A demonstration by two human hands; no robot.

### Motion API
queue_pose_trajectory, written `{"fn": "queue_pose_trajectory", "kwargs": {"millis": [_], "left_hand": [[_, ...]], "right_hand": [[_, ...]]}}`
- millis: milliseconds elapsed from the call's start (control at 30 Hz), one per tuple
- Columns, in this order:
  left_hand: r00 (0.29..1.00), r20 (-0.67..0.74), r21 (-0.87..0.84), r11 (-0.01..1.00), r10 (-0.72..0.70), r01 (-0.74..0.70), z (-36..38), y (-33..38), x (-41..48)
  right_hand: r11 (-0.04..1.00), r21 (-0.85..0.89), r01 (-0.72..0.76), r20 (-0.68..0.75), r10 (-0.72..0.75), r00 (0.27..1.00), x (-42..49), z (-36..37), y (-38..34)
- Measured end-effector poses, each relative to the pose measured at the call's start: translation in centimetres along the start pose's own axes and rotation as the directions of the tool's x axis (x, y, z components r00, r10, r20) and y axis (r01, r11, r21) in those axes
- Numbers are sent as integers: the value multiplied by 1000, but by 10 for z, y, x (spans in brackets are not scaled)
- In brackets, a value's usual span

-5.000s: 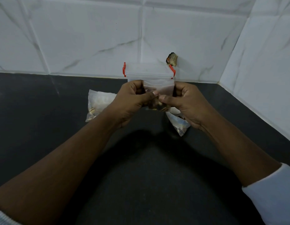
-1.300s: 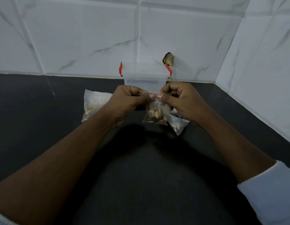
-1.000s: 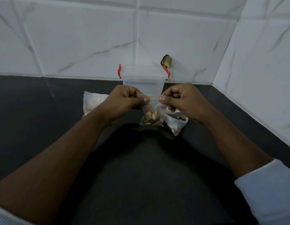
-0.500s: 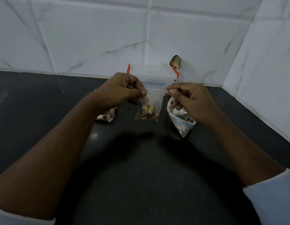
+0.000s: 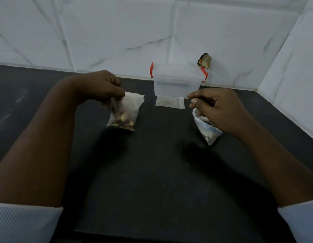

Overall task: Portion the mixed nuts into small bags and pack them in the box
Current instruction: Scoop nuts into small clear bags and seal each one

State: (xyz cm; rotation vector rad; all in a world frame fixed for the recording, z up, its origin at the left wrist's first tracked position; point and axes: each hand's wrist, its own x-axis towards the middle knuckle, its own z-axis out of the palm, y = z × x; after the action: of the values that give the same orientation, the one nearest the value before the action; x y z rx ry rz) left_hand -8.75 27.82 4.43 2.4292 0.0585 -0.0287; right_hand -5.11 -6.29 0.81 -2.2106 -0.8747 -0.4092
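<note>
Left grip: pinching small bag by its top, left of box
Right grip: curled over nut sack; hold unclear
Handling: light, limp, slippery film; hold top edge, above nuts

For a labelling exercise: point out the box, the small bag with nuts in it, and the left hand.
box (image 5: 176,86), head view, on its front wall.
small bag (image 5: 121,121), head view, on its nut-filled bottom.
left hand (image 5: 99,86), head view, on its back.

Clear box, red latches; black counter; white veined tiles.
</note>
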Motion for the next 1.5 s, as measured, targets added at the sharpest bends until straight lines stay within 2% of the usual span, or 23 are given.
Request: {"fn": "queue_pose_trajectory", "kwargs": {"millis": [200, 333, 433, 533, 633, 767, 900, 1000, 1133, 1233, 1333, 1400, 1467, 1500], "left_hand": [[997, -67, 140, 988, -48, 57, 1, -7, 3], [992, -127, 209, 978, 3, 23, 9, 4, 2], [956, -219, 288, 949, 196, -129, 30, 23, 5], [836, -292, 436, 842, 465, -317, 63, 39, 14], [782, -270, 553, 755, 562, -352, 102, 53, 23], [852, -148, 670, 685, 502, -287, 136, 70, 39], [956, -50, 739, 654, 290, -160, 144, 64, 42], [974, -44, 698, 704, 223, -130, 146, 61, 40], [947, -105, 688, 710, 304, -151, 142, 67, 41], [941, -73, 715, 676, 330, -181, 139, 69, 37], [945, -73, 680, 709, 320, -188, 132, 69, 32], [913, -164, 571, 791, 374, -221, 125, 70, 26], [872, -258, 373, 876, 416, -307, 117, 72, 20], [874, -263, 274, 900, 409, -339, 114, 74, 16]], "right_hand": [[1000, -10, -8, 43, 9, 999, 0, 2, -1], [1000, -25, -2, 59, 3, 998, 1, 3, -1], [1000, -30, -1, 69, 3, 998, 2, 2, -1], [1000, -28, 1, 79, 1, 997, 2, 3, 0], [1000, -18, -17, 75, 19, 997, 2, 2, 0], [999, -22, -24, 71, 26, 997, 0, -1, 0], [1000, -16, -23, 80, 25, 996, 1, 1, 0], [1000, -27, -16, 87, 18, 996, 3, 2, 1], [999, -52, -2, 83, 6, 997, 2, 1, 1], [999, -39, -7, 63, 10, 998, 2, 0, 0], [999, -38, -28, 28, 29, 999, 2, 1, 1], [998, -36, -42, 5, 43, 999, 3, 2, 3], [997, -54, -63, 21, 65, 998, 3, 2, 5], [995, -44, -86, 45, 88, 995, 4, 3, 7]]}}
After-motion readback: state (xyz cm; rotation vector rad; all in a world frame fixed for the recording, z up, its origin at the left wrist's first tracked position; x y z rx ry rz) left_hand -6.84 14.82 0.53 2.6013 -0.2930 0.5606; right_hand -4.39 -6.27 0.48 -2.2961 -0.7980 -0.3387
